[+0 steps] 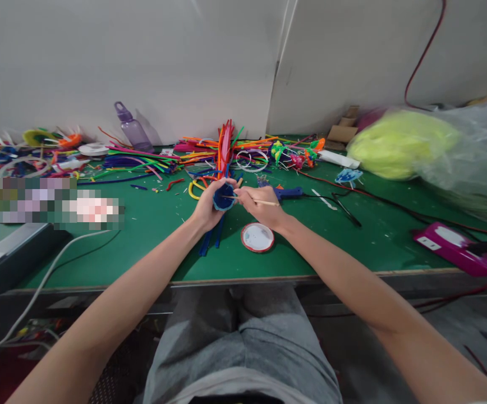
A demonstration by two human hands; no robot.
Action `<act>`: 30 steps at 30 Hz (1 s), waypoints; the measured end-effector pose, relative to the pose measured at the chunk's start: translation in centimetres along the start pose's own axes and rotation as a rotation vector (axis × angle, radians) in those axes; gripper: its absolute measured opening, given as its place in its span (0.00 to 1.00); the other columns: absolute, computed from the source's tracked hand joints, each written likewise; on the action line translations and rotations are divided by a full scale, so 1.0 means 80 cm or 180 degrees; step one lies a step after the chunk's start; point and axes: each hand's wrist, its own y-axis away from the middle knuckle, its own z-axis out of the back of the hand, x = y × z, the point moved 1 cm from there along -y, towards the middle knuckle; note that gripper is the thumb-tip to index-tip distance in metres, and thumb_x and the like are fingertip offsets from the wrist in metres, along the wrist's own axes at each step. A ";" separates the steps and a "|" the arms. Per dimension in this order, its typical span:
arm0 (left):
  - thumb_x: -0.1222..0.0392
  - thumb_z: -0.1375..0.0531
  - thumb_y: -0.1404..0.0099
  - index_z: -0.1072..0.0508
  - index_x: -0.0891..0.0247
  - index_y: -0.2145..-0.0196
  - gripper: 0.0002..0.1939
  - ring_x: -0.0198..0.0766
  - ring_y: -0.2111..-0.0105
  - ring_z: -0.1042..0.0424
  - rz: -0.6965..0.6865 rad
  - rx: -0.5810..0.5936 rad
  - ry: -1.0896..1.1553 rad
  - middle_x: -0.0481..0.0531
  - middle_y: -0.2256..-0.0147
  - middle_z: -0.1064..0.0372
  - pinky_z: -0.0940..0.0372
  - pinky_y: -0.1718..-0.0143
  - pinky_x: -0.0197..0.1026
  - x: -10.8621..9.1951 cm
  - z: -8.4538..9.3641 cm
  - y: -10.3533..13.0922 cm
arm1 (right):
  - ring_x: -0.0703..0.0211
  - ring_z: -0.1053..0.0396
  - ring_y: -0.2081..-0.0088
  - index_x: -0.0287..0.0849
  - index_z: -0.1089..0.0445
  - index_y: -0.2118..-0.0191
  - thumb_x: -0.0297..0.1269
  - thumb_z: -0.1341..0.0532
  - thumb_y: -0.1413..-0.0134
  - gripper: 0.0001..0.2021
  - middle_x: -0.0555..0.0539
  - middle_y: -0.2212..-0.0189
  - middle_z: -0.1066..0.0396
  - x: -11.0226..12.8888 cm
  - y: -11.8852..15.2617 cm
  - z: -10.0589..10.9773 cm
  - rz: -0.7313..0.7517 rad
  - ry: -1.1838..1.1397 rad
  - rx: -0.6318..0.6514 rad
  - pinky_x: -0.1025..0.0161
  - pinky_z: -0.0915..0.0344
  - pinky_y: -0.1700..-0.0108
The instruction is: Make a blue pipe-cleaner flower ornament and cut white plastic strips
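Note:
A small blue cup-shaped piece (224, 196) is held in my left hand (208, 206), whose fingers curl round its left side. My right hand (260, 205) pinches a thin wooden stick (266, 202), its tip reaching into the opening of the blue piece. Blue strips (219, 233) lie on the table just below the hands. Nearer the front edge is a round white lid with a red rim (257, 238). A blue-handled tool (289, 192) lies partly hidden behind my right hand.
Colourful pipe cleaners (142, 160) spread along the back of the green table (142, 255), beside a purple bottle (134, 130). At the right are a yellow bundle in plastic (399, 145), a magenta power strip (454, 244) and cables. A dark box (12, 255) sits front left.

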 end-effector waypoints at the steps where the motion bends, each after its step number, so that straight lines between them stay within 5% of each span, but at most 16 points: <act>1: 0.58 0.41 0.40 0.24 0.65 0.71 0.09 0.30 0.73 0.28 -0.0001 -0.0004 0.0014 0.48 0.72 0.27 0.33 0.70 0.31 0.000 0.000 0.000 | 0.66 0.37 0.78 0.40 0.30 0.76 0.57 0.58 0.35 0.32 0.49 0.82 0.33 0.000 0.000 0.001 0.0037 0.0079 0.0032 0.66 0.48 0.73; 7: 0.59 0.42 0.38 0.24 0.66 0.70 0.09 0.31 0.72 0.27 0.0067 -0.0028 0.0061 0.49 0.72 0.26 0.32 0.69 0.31 -0.004 -0.003 0.001 | 0.68 0.41 0.79 0.40 0.32 0.76 0.58 0.50 0.38 0.28 0.52 0.83 0.37 -0.001 -0.001 0.009 0.0256 0.0182 -0.0054 0.67 0.49 0.73; 30: 0.55 0.45 0.35 0.25 0.65 0.72 0.15 0.32 0.74 0.27 0.0090 0.0035 0.0190 0.50 0.73 0.26 0.31 0.71 0.34 -0.004 0.004 -0.003 | 0.63 0.35 0.79 0.40 0.28 0.73 0.43 0.56 0.33 0.25 0.47 0.81 0.29 0.002 -0.001 0.007 0.0611 0.0748 -0.0087 0.64 0.46 0.72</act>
